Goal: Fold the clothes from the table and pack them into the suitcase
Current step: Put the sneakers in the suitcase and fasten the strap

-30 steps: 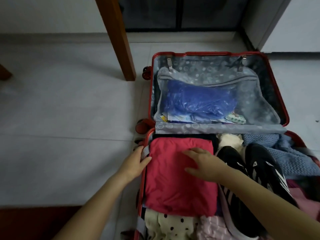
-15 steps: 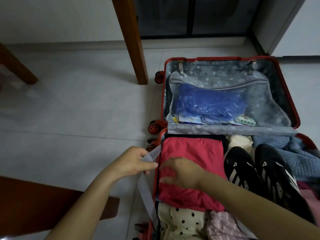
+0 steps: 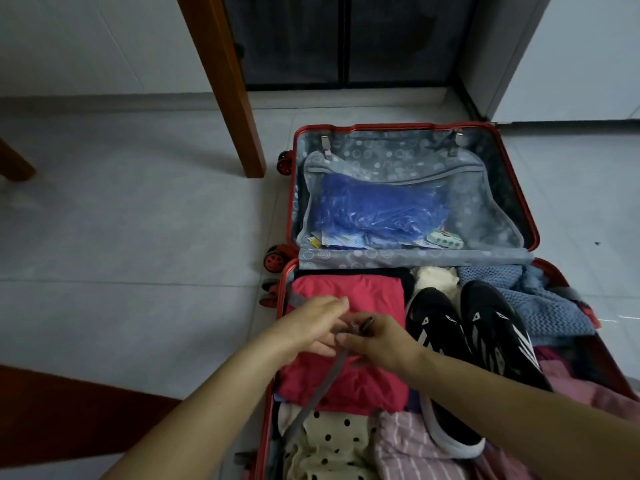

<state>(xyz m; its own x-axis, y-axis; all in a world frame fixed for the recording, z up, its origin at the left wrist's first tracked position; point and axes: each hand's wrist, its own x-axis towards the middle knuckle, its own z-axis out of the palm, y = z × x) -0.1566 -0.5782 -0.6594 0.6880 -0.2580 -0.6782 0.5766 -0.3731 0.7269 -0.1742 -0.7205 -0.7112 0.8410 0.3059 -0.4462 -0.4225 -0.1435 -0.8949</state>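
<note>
In the suitcase (image 3: pixel 394 126): red top (image 3: pixel 363 386) lies folded.
Left hand (image 3: pixel 311 323): pinches the grey strap (image 3: pixel 320 389), drawing it across.
Right hand (image 3: pixel 381 344): curled round the buckle (image 3: pixel 362 327), likely for fastening.

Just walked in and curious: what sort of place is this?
Probably a room in a home: an open suitcase of clothes lies on a tiled floor beside a wooden table leg, with dark doors behind.

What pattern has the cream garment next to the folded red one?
Black polka dots. The cream garment shows best in the head view.
</note>
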